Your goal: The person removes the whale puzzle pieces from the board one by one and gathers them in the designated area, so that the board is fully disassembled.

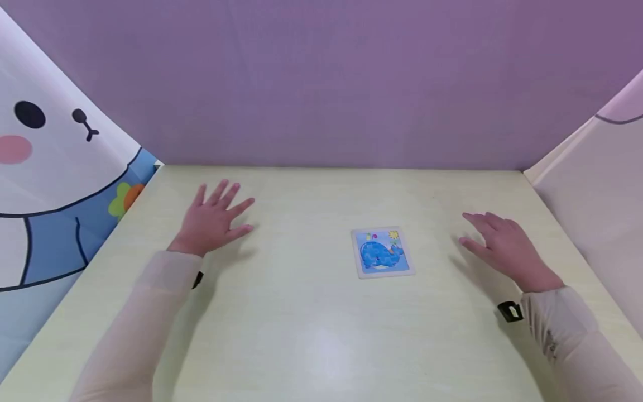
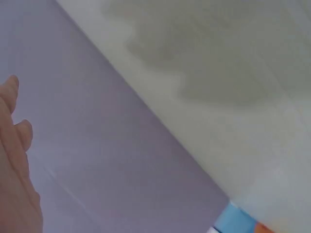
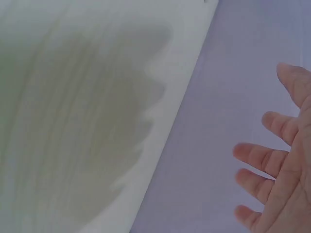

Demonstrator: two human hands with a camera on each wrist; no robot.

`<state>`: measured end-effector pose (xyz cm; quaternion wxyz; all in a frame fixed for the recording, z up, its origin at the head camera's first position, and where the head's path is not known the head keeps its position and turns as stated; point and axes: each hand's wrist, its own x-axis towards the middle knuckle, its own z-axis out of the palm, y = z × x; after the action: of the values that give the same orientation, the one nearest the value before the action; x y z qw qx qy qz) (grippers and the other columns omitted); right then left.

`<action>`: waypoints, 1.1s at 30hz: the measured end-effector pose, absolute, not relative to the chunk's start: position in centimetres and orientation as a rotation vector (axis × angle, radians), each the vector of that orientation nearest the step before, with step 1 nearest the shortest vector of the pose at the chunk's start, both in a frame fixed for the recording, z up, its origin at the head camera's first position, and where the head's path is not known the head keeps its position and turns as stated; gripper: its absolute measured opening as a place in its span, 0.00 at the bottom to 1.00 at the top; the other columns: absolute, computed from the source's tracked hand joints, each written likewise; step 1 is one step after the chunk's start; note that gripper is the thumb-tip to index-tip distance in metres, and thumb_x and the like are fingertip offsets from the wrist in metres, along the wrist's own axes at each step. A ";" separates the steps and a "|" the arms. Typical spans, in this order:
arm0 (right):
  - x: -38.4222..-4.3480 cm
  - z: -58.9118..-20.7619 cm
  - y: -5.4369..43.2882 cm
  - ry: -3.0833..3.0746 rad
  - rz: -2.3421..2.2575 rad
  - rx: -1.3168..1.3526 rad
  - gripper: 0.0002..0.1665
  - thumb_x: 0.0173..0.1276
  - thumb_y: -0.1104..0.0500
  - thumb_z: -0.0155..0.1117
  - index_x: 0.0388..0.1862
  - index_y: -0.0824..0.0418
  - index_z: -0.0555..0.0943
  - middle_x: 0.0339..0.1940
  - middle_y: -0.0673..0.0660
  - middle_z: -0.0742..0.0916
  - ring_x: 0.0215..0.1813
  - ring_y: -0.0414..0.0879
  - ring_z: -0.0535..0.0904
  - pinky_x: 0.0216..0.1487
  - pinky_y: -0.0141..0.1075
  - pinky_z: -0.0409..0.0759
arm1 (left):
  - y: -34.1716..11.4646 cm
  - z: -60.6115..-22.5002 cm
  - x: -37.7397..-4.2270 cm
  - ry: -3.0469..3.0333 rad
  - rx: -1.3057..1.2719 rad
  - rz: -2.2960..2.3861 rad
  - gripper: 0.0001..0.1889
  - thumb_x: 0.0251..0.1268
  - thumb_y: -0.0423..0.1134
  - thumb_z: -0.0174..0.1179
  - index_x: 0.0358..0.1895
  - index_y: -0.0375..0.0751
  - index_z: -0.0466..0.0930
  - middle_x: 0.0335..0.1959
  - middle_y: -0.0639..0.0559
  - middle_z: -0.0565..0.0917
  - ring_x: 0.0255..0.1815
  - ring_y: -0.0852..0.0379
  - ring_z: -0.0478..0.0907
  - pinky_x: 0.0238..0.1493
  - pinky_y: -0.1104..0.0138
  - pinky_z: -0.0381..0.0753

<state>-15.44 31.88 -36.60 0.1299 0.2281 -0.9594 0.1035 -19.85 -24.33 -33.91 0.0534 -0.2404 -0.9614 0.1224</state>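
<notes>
Pale tabletop (image 1: 271,335) before a purple backdrop (image 1: 341,84); one square whale tile (image 1: 383,253)
Left hand (image 1: 208,222) spread, right hand (image 1: 504,248) loosely extended, both empty; tile flat between them, nearer the right; a hasty swipe might skid it, its low edge giving little purchase.

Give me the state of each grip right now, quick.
Left grip: open, holding nothing.
Right grip: open, holding nothing.
</notes>
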 end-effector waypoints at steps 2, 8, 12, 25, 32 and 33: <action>-15.5 -36.7 31.6 -2.762 0.318 0.688 0.31 0.64 0.54 0.66 0.60 0.72 0.73 0.50 0.74 0.81 0.51 0.69 0.76 0.51 0.60 0.70 | -23.2 -34.3 -20.1 -2.922 -0.795 0.360 0.34 0.68 0.62 0.47 0.73 0.51 0.61 0.75 0.37 0.55 0.76 0.39 0.43 0.69 0.40 0.39; -15.5 -36.2 30.3 -2.909 0.390 0.621 0.30 0.65 0.55 0.65 0.61 0.70 0.73 0.44 0.70 0.85 0.32 0.57 0.81 0.40 0.52 0.76 | -19.7 -34.2 -20.5 -2.854 -0.947 0.240 0.33 0.70 0.63 0.43 0.73 0.54 0.61 0.75 0.40 0.55 0.77 0.41 0.41 0.70 0.43 0.36; -15.8 -35.8 29.1 -2.981 0.452 0.593 0.29 0.68 0.53 0.62 0.62 0.68 0.73 0.40 0.63 0.86 0.28 0.48 0.79 0.33 0.45 0.75 | -18.0 -33.6 -20.5 -2.791 -0.976 0.198 0.32 0.69 0.62 0.45 0.73 0.54 0.61 0.75 0.41 0.56 0.77 0.42 0.42 0.71 0.44 0.38; -16.7 -35.0 26.9 -3.075 0.445 0.479 0.28 0.67 0.51 0.63 0.58 0.69 0.76 0.31 0.58 0.86 0.24 0.43 0.75 0.22 0.36 0.72 | -14.0 -34.5 -19.3 -2.743 -1.218 0.215 0.30 0.70 0.58 0.50 0.72 0.55 0.64 0.74 0.43 0.60 0.76 0.43 0.46 0.71 0.44 0.45; -17.3 -35.1 26.2 -3.157 0.496 0.435 0.29 0.66 0.51 0.64 0.59 0.69 0.75 0.32 0.59 0.86 0.25 0.44 0.75 0.23 0.36 0.72 | -12.3 -34.7 -19.0 -2.732 -1.324 0.266 0.30 0.70 0.59 0.48 0.72 0.56 0.63 0.74 0.46 0.59 0.76 0.45 0.46 0.71 0.46 0.45; -17.4 -35.1 26.1 -3.169 0.499 0.436 0.29 0.66 0.52 0.64 0.59 0.69 0.75 0.33 0.60 0.86 0.26 0.44 0.75 0.24 0.37 0.73 | -12.0 -34.8 -19.0 -2.737 -1.340 0.269 0.30 0.70 0.60 0.47 0.72 0.57 0.62 0.74 0.46 0.59 0.76 0.45 0.46 0.71 0.46 0.45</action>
<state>-17.41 26.13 -35.11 -0.0480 0.1345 -0.9777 0.1541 -18.99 -11.97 -34.78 0.0413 -0.4376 -0.8939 0.0877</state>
